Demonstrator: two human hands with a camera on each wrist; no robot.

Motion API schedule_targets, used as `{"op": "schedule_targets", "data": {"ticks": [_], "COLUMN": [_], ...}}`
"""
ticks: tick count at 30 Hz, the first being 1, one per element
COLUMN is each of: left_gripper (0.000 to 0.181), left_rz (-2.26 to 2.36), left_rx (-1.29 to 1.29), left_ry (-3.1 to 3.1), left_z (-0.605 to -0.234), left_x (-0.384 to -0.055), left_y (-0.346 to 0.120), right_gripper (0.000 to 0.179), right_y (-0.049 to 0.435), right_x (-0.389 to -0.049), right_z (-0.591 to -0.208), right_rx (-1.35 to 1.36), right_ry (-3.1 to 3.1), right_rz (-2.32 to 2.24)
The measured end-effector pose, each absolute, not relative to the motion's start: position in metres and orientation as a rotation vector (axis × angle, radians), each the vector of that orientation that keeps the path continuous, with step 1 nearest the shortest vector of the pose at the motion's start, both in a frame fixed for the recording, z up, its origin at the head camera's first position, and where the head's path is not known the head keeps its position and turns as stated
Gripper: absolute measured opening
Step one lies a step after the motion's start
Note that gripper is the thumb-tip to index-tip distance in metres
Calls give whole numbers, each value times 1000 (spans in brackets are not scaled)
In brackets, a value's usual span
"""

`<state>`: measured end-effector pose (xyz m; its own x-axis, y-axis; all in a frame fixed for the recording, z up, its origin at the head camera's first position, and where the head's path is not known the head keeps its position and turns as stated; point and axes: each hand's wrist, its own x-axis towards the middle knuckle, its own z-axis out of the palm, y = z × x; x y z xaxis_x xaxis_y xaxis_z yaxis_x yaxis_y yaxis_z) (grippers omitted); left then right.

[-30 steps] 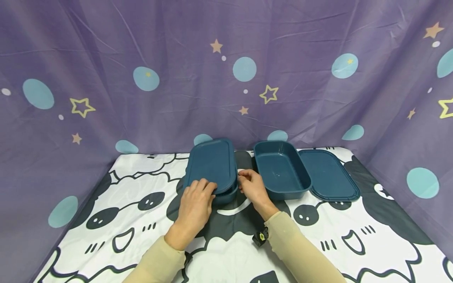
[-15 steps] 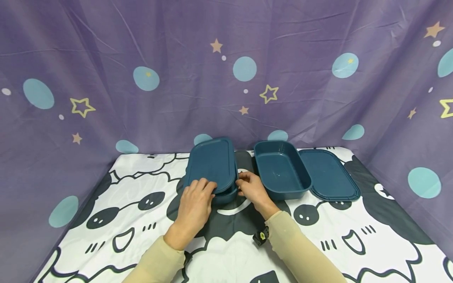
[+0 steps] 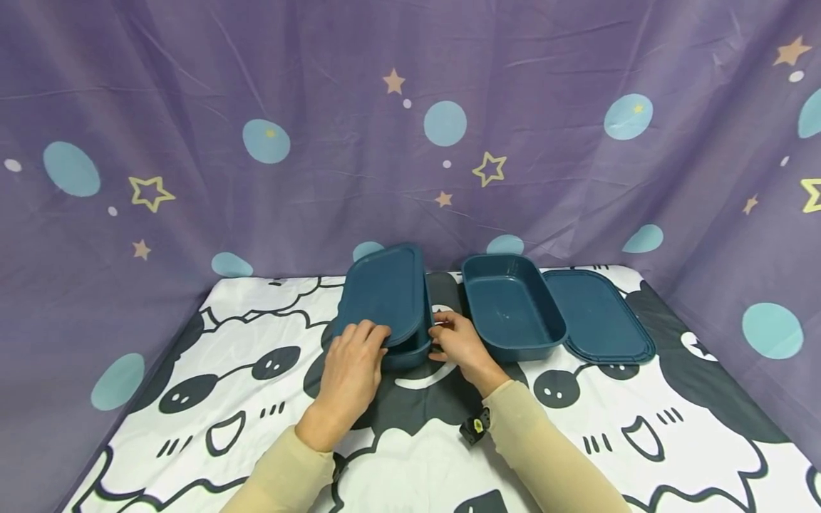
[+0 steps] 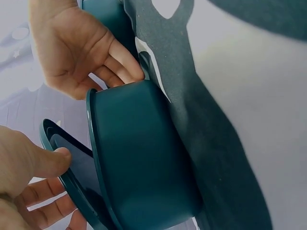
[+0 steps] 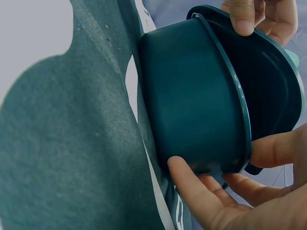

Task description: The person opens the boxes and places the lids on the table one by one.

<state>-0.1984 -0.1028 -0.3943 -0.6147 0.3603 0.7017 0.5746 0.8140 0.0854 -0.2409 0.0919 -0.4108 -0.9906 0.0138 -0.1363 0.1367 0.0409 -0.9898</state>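
Note:
A dark blue plastic lid (image 3: 383, 296) sits tilted over a matching rectangular food container (image 3: 408, 358), its right side raised so that a gap shows. My left hand (image 3: 351, 367) pinches the lid's near edge, thumb (image 4: 56, 162) on one face and fingers behind. Around the container's near right corner, my right hand (image 3: 463, 350) holds the wall. In the right wrist view its thumb (image 5: 273, 149) is at the rim and its fingers (image 5: 189, 184) lie along the outer side. The container's interior is mostly hidden under the lid.
A second blue container (image 3: 509, 306), uncovered, stands to the right. Its flat lid (image 3: 596, 317) lies beside it on the black and white patterned cloth (image 3: 256, 427). A purple curtain (image 3: 308, 214) hangs behind the table's back edge.
The lid's right side has risen slightly, widening the gap above the container. My left hand has moved up a little with the lid; my right fingers have settled onto the container's side.

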Motion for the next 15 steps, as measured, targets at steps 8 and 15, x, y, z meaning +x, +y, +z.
{"op": "schedule_targets", "data": {"ticks": [8, 15], "left_gripper": [28, 32], "left_rz": [-441, -463], "left_rx": [-693, -710], "left_ry": [-2284, -2275], "left_z": [-392, -391], "left_x": [-199, -199], "left_y": [-104, -105], "right_gripper": [34, 35], "right_y": [92, 93], "right_x": [-242, -241], "right_z": [-411, -411], "right_rx": [183, 164], "right_ry": [2141, 2130], "right_rz": [-2132, -2130]}}
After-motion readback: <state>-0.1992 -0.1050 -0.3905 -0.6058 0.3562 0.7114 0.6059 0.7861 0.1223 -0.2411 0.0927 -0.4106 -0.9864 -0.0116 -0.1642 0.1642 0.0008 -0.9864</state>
